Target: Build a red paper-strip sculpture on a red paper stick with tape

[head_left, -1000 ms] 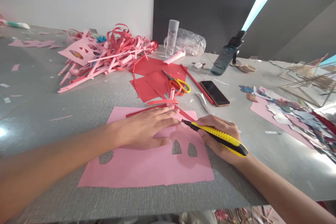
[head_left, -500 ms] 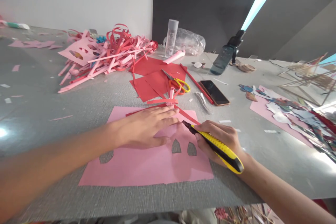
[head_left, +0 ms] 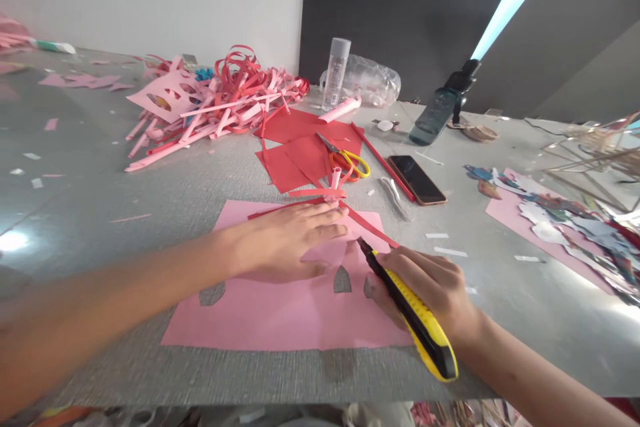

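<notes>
A pink paper sheet [head_left: 280, 313] with arch-shaped cut-outs lies flat on the grey table [head_left: 165, 200]. My left hand [head_left: 285, 240] rests on it palm down, fingers stretched out flat, pressing the sheet. My right hand [head_left: 435, 290] is closed round a yellow and black utility knife [head_left: 413, 313], whose tip touches the pink sheet just right of my left fingertips, above two arch cut-outs [head_left: 343, 279]. Thin red paper strips [head_left: 367, 223] lie across the sheet's far edge.
Beyond the sheet lie red paper pieces [head_left: 300, 147], orange-yellow scissors [head_left: 347, 160], a phone [head_left: 417, 179], a clear bottle [head_left: 336, 73] and a dark bottle [head_left: 440, 110]. A heap of pink and red strips [head_left: 215, 103] sits far left. Coloured cut-outs on pink paper [head_left: 550, 220] lie right.
My right hand has drawn the knife toward me along the pink sheet, its rear end swinging down. My left hand stays flat in place.
</notes>
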### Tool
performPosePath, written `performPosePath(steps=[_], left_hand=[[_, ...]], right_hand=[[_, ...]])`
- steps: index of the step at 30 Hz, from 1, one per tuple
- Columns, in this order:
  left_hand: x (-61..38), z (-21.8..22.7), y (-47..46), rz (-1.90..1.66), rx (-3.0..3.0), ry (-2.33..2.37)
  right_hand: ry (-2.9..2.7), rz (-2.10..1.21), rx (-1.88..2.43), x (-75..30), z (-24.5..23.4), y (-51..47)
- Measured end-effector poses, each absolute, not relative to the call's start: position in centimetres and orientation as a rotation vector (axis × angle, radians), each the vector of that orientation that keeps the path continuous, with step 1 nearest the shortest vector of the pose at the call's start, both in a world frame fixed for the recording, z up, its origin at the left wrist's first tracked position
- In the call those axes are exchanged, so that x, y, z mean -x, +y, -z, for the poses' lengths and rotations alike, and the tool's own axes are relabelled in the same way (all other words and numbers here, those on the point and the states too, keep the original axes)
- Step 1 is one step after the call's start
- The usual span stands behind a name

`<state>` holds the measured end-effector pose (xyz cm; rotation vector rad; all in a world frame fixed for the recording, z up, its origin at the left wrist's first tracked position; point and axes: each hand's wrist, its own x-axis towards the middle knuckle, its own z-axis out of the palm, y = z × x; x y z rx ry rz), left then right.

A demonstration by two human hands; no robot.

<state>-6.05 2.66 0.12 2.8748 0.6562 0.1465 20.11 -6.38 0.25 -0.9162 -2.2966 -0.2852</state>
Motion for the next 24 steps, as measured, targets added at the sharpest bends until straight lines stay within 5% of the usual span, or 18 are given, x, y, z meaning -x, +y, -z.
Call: performPosePath(steps=[9,24], left_hand=[[6.1,-0.4,2.6,-0.075,-2.842,0.693],[5.8,-0.8,2.4,-0.089,-2.851,0.710]], right_hand=[[-2.272,0.124,1.059,-19.7,-0.7,-6.8],[-2.456,0.557,1.036,-17.8,-0.6,-7.3]])
